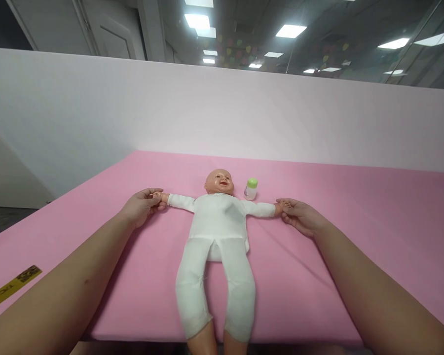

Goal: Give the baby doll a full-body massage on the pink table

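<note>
A baby doll (219,222) with a bare head and a white cloth body lies on its back on the pink padded surface (140,291). Its head points away from me, and its feet run out of view at the bottom. Both its arms are stretched out sideways. On the left, my left hand (143,204) is closed around the doll's small hand. My right hand (301,216) pinches the doll's other hand at the right. Beside the doll's head stands a small clear bottle with a green cap (251,189), touched by neither hand.
A white wall panel (244,113) rises behind the pink surface. At the left edge lies a yellow strip with a printed code (13,288). Glass with ceiling lights showing in it is above the panel, and a white door (111,29) stands at the upper left.
</note>
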A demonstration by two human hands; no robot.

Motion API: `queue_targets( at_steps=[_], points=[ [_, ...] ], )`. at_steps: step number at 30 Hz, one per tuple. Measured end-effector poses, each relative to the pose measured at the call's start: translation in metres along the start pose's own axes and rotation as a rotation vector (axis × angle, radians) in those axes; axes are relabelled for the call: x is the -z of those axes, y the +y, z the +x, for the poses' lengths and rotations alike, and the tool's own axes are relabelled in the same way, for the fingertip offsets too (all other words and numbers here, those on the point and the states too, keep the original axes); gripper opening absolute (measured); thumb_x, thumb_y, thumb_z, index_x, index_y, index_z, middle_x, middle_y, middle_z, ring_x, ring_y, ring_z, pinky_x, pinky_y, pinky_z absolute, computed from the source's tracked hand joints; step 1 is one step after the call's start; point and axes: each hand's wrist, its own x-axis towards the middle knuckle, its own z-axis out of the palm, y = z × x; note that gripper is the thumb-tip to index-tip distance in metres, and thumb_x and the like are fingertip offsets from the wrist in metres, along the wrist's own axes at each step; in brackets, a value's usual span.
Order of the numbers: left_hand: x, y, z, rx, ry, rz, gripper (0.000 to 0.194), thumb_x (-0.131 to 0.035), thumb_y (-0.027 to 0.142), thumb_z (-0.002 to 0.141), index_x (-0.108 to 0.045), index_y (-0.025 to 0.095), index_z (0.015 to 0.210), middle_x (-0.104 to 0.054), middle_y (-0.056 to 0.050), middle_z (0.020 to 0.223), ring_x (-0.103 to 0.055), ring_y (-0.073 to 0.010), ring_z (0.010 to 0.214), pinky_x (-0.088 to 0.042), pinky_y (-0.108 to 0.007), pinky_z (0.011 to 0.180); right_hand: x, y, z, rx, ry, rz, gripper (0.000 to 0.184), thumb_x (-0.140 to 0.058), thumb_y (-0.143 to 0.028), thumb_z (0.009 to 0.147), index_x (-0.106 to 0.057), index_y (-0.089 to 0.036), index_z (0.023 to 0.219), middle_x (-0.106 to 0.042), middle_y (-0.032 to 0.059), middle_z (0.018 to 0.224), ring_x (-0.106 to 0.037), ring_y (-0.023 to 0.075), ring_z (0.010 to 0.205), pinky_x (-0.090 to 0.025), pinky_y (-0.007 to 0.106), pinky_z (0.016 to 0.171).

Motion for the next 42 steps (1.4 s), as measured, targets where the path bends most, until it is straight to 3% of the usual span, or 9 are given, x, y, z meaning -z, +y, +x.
queue_targets(
  at_steps=[8, 15, 21, 25, 28, 30, 35, 39, 42],
  points=[
    [0.008, -0.005, 0.006, -0.005, -0.012, 0.025, 0.042, -0.086, 0.030, 0.079, -0.065, 0.014, 0.112, -0.071, -0.010, 0.092, -0.071, -0.0161, 0.070, -0.064, -0.030, 0.066, -0.005, 0.002, 0.002, 0.029, 0.016, -0.102, 0.034, -0.089, -0.040, 0.079, -0.070, -0.018, 0.097, -0.058, -0.0004, 0.074, -0.047, 0.0093, 0.058, -0.039, 0.023, 0.053],
    [0.007, -0.008, 0.009, -0.002, 0.043, 0.048, 0.031, -0.075, 0.032, 0.088, -0.067, 0.011, 0.110, -0.071, -0.013, 0.090, -0.072, -0.0189, 0.070, -0.064, -0.033, 0.065, -0.008, 0.007, 0.009, 0.030, 0.122, -0.173, 0.043, -0.084, -0.055, 0.082, -0.074, -0.016, 0.095, -0.055, 0.0015, 0.072, -0.041, 0.0090, 0.055, -0.031, 0.022, 0.045],
    [0.005, -0.006, 0.006, 0.003, 0.034, 0.020, 0.033, -0.070, 0.016, 0.086, -0.066, 0.008, 0.118, -0.072, -0.017, 0.098, -0.075, -0.0218, 0.076, -0.067, -0.041, 0.075, -0.005, 0.007, 0.011, 0.009, 0.150, -0.079, 0.035, -0.084, -0.046, 0.084, -0.076, -0.016, 0.102, -0.060, 0.0051, 0.078, -0.046, 0.0104, 0.059, -0.041, 0.021, 0.045],
    [0.008, -0.007, 0.007, -0.003, -0.013, -0.009, 0.044, -0.076, 0.008, 0.077, -0.065, 0.010, 0.120, -0.072, -0.016, 0.105, -0.076, -0.0223, 0.081, -0.067, -0.042, 0.082, -0.003, 0.002, 0.005, -0.041, 0.042, -0.008, 0.029, -0.085, -0.029, 0.083, -0.076, -0.019, 0.110, -0.068, 0.0097, 0.099, -0.060, 0.0149, 0.074, -0.059, 0.026, 0.066],
    [0.011, -0.008, 0.009, 0.003, -0.057, -0.017, 0.050, -0.082, 0.008, 0.072, -0.066, 0.011, 0.119, -0.072, -0.015, 0.107, -0.076, -0.0223, 0.083, -0.066, -0.040, 0.085, -0.002, -0.001, 0.001, -0.049, 0.021, 0.010, 0.034, -0.086, -0.023, 0.081, -0.075, -0.022, 0.112, -0.068, 0.0106, 0.112, -0.065, 0.0187, 0.088, -0.062, 0.029, 0.081],
    [0.013, -0.009, 0.010, 0.010, -0.076, -0.009, 0.050, -0.085, 0.011, 0.071, -0.066, 0.011, 0.118, -0.072, -0.016, 0.106, -0.076, -0.0228, 0.084, -0.066, -0.040, 0.084, -0.002, -0.001, 0.000, -0.033, 0.027, -0.007, 0.037, -0.089, -0.021, 0.077, -0.074, -0.023, 0.111, -0.068, 0.0094, 0.111, -0.066, 0.0191, 0.089, -0.061, 0.029, 0.080],
    [0.011, -0.007, 0.006, 0.020, -0.063, 0.044, 0.044, -0.086, 0.028, 0.079, -0.066, 0.011, 0.114, -0.073, -0.016, 0.099, -0.074, -0.0214, 0.075, -0.066, -0.039, 0.074, -0.007, -0.002, -0.001, 0.010, 0.006, -0.119, 0.030, -0.090, -0.032, 0.078, -0.072, -0.018, 0.098, -0.061, 0.0033, 0.081, -0.051, 0.0115, 0.063, -0.045, 0.025, 0.055],
    [0.007, -0.004, 0.004, 0.017, -0.023, 0.075, 0.039, -0.079, 0.038, 0.086, -0.069, 0.011, 0.111, -0.072, -0.015, 0.092, -0.073, -0.0210, 0.070, -0.065, -0.036, 0.066, -0.014, -0.003, -0.003, 0.023, 0.038, -0.144, 0.034, -0.086, -0.045, 0.082, -0.068, -0.017, 0.089, -0.053, -0.0002, 0.070, -0.040, 0.0091, 0.057, -0.033, 0.024, 0.051],
    [0.007, -0.005, 0.006, 0.014, -0.002, 0.069, 0.035, -0.076, 0.033, 0.087, -0.070, 0.010, 0.113, -0.073, -0.018, 0.095, -0.074, -0.0234, 0.074, -0.065, -0.038, 0.068, -0.017, -0.004, -0.003, 0.019, 0.071, -0.135, 0.038, -0.079, -0.053, 0.087, -0.068, -0.017, 0.090, -0.049, -0.0009, 0.068, -0.036, 0.0092, 0.056, -0.030, 0.024, 0.049]
  ],
)
